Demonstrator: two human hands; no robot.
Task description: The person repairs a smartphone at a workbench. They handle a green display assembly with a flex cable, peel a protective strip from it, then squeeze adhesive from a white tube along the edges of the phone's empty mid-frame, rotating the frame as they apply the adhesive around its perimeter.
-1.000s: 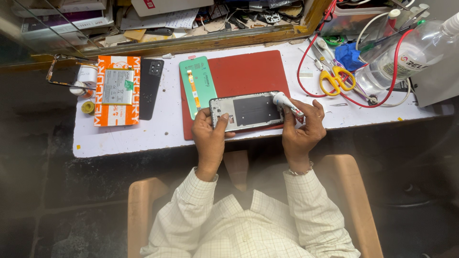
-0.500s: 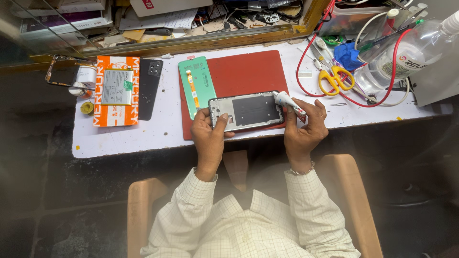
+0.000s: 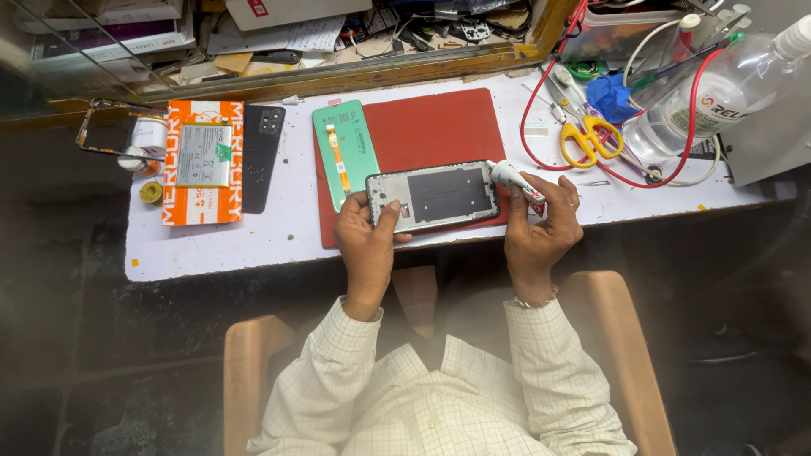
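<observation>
On red mat (image 3: pixel 439 127): left hand (image 3: pixel 367 236) clamped on phone frame (image 3: pixel 435 196), right hand (image 3: pixel 541 224) gripping glue tube (image 3: pixel 517 181) at 3 o'clock edge, gluing step, steady bead needed next.

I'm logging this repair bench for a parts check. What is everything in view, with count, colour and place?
phone frame: one, silver rim with dark inside, front edge of the red mat, held at both ends
small tube: one, white, at the frame's right end
red mat: one, middle of the white bench
green back cover: one, mat's left edge
black back cover: one, left of the green one
orange box: one, far left, a pale flat pack lying on it
scissors: one pair, yellow handles, right
clear bottle: one, far right
red cable: one, looping right of the mat
left hand: grips the frame's left end
right hand: holds the tube
</observation>
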